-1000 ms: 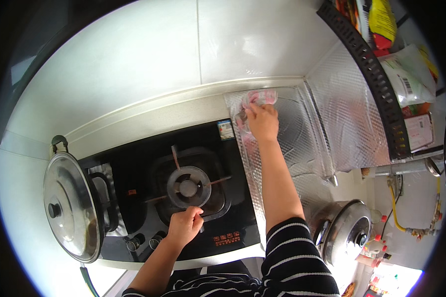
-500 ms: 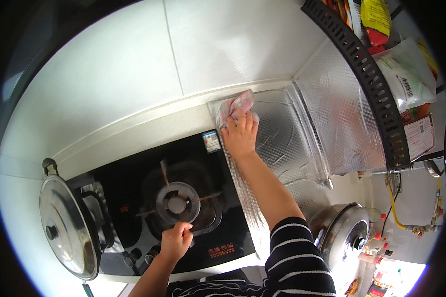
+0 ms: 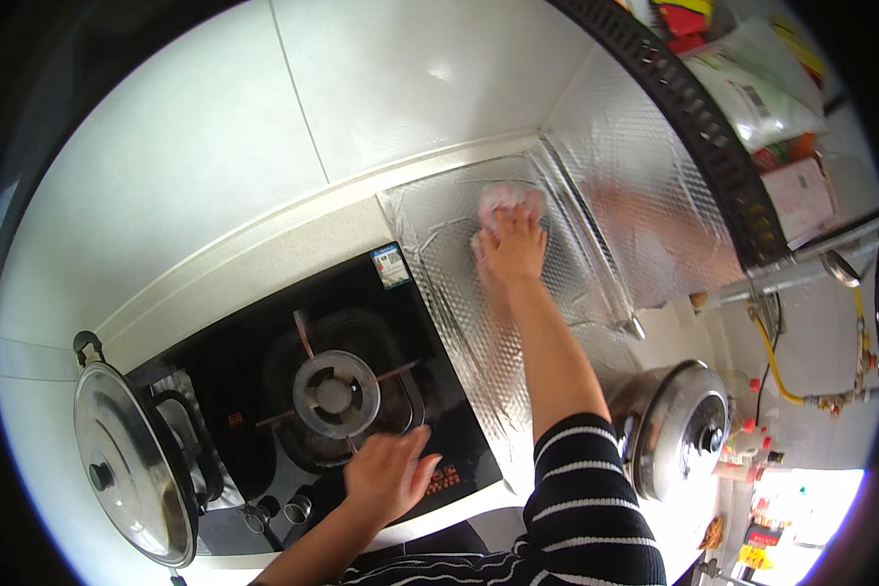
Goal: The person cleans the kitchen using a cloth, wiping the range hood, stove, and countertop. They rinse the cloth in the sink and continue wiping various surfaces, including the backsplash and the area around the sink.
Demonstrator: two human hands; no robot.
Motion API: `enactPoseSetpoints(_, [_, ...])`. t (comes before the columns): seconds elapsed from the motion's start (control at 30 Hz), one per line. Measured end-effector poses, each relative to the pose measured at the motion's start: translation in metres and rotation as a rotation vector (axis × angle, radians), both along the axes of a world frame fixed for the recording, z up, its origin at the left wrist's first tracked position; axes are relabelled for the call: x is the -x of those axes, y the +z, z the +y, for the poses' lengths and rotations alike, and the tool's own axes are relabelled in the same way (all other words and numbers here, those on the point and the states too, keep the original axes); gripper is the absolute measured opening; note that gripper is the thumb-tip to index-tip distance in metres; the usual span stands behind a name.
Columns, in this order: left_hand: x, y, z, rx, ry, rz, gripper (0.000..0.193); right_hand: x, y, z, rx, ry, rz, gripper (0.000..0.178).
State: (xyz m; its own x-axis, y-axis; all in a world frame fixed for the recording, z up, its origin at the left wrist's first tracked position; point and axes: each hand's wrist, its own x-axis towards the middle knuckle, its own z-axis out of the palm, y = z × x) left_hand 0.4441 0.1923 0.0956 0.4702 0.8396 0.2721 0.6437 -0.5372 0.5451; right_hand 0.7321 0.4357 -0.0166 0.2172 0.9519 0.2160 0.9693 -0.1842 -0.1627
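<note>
My right hand [image 3: 516, 252] presses a pink and white cloth [image 3: 510, 199] flat against the silver foil sheet [image 3: 444, 239] that covers the counter right of the stove. Its fingers lie over the cloth's near side. Over the front of the black glass gas stove [image 3: 361, 278], my left hand [image 3: 389, 477] hovers, slightly blurred, with thumb and fingers apart and nothing in it. Just beyond that hand is the round burner [image 3: 336, 394] with its pan supports.
A lidded wok [image 3: 132, 464] stands on the stove's left side. Stove knobs [image 3: 298, 508] lie left of my left hand. A lidded steel pot [image 3: 679, 430] sits near my right elbow. A black slotted rack [image 3: 693, 127] holding packages overhangs at the upper right.
My right hand and the cloth have slid right across the foil, away from the stove's edge. My left hand has moved slightly right and its curled fingers have opened. The view has shifted a little.
</note>
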Motion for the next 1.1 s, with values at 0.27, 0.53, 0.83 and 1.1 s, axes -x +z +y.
enactPoseSetpoints(0.27, [-0.089, -0.054, -0.008, 0.107, -0.215, 0.473, 0.073, 0.038, 0.006, -0.220, -0.031, 0.148, 0.100, 0.048])
enactPoseSetpoints(0.53, [-0.093, -0.057, 0.000, 0.116, -0.248, 0.546, 0.086, 0.056, -0.006, -0.185, -0.120, 0.172, 0.060, 0.045])
enactPoseSetpoints(0.83, [-0.091, -0.053, -0.001, 0.168, -0.325, 0.621, 0.084, -0.034, -0.006, 0.040, 0.099, -0.324, 0.077, 0.060])
enactPoseSetpoints(1.1, [-0.096, -0.063, -0.002, 0.037, -0.267, 0.609, 0.097, -0.011, -0.008, -0.099, -0.039, -0.614, 0.200, 0.066])
